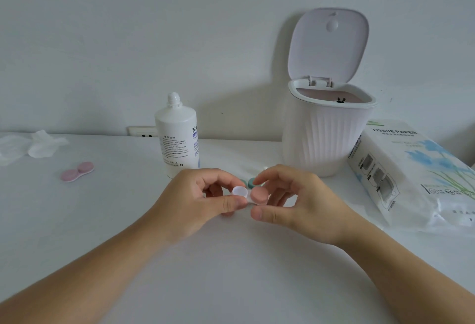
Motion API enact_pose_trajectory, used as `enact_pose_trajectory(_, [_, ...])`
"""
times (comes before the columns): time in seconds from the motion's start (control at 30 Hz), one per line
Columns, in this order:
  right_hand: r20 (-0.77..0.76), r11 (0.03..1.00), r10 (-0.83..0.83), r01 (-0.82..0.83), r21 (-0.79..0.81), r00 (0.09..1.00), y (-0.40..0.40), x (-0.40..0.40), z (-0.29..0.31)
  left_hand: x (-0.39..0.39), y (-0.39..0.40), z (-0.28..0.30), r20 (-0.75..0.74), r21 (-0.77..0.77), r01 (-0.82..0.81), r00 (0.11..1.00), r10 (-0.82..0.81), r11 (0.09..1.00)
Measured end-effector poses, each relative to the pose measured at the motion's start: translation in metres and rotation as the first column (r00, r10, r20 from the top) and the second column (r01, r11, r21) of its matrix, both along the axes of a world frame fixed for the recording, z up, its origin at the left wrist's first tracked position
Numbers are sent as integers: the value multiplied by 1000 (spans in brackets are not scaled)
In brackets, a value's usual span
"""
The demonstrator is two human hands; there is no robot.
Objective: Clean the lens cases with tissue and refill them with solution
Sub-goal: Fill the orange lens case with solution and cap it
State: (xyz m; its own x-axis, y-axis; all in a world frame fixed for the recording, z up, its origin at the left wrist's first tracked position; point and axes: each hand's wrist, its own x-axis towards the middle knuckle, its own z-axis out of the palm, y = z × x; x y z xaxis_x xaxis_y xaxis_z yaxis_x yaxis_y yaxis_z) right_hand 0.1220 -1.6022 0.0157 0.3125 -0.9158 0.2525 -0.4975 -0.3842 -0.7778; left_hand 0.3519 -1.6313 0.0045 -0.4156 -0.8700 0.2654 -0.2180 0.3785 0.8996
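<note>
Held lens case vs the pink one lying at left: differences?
The held lens case is up off the table, pinched between left hand and right hand; the pink lens case lies untouched on the table. The held one has one well uncapped and one pink cap on; the pink one has both caps on. Both are two-well cases.

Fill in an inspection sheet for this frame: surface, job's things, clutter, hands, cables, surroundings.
Surface: white table, no spills seen.
Job's things: lens case held above the table, one well uncapped, the other with a pink cap; second pink case lying closed at left; green case partly hidden behind the hands; solution bottle upright, cap off; tissue pack at right.
Clutter: used tissues far left.
Hands: left hand pinches the case; right hand has its fingers round the pink cap, grip unclear.
Cables: nothing seen.
Surroundings: bin with lid up; wall socket; white wall.
</note>
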Motion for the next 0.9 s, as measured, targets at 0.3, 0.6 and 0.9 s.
enact_pose_trajectory(0.3, [52,1000,-9,8,12,999,0,0,1,1,0,0,13,-4,0,1000,0,1000])
enact_pose_trajectory(0.6, [72,1000,17,-18,18,997,-1,-1,-2,1,-1,0,-11,13,7,1000,-7,1000])
enact_pose_trajectory(0.9, [91,1000,22,-24,16,996,-1,-1,-3,3,-2,-2,9,-19,-41,999,41,999])
